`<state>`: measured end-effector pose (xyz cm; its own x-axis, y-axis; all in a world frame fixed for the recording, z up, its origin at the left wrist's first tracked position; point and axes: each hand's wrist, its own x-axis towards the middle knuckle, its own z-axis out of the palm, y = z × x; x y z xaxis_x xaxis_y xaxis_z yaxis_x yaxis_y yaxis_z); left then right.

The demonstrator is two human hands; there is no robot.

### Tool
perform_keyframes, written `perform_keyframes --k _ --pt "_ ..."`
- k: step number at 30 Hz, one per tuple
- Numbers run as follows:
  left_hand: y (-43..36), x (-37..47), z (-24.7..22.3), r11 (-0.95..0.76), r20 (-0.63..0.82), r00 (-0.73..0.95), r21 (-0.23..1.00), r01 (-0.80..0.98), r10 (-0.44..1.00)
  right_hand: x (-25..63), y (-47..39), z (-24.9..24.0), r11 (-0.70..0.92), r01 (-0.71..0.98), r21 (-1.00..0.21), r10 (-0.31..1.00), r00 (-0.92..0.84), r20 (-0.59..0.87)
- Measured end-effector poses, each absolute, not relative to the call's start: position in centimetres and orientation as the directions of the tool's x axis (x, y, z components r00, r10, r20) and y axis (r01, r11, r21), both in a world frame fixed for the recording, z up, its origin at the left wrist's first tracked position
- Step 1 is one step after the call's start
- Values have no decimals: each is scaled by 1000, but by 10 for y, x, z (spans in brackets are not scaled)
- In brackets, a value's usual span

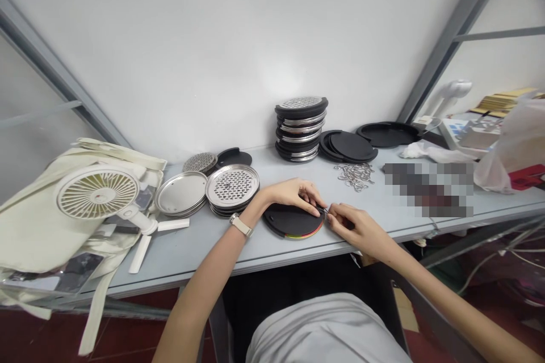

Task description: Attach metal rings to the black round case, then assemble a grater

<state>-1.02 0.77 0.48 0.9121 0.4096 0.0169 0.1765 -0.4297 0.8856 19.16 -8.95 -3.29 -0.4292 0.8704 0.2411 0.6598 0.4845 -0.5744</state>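
A black round plate (293,221) lies at the table's front edge, with a red, yellow and green strip along its near rim. My left hand (296,193) rests over its far right side, thumb on the top and fingers curled at the rim, gripping it. At the plate's right edge, my right hand (351,224) pinches a small thin metal piece (326,211), whose exact kind is too small to make out. Behind my hands sits a loose pile of small metal wire clips (355,176).
Left of the plate stand stacks of perforated metal discs (232,186) and plain metal lids (181,193). A tall stack of black and silver discs (301,130) stands by the wall, near black plates (351,146). A white fan (100,193) and cream bag (34,227) occupy the left end.
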Motion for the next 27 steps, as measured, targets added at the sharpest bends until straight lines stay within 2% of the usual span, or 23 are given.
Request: perform_keyframes --k 7,15,27 --pt "7 -9 8 -440 -7 901 871 218 434 192 -91 -33 478 663 -576 874 -424 238" --pt "8 -10 6 -439 20 921 883 166 389 192 -91 -32 477 663 -577 875 -417 243" --pt "5 -9 10 -394 -2 910 901 181 415 191 -91 -33 473 665 -578 878 -413 243"
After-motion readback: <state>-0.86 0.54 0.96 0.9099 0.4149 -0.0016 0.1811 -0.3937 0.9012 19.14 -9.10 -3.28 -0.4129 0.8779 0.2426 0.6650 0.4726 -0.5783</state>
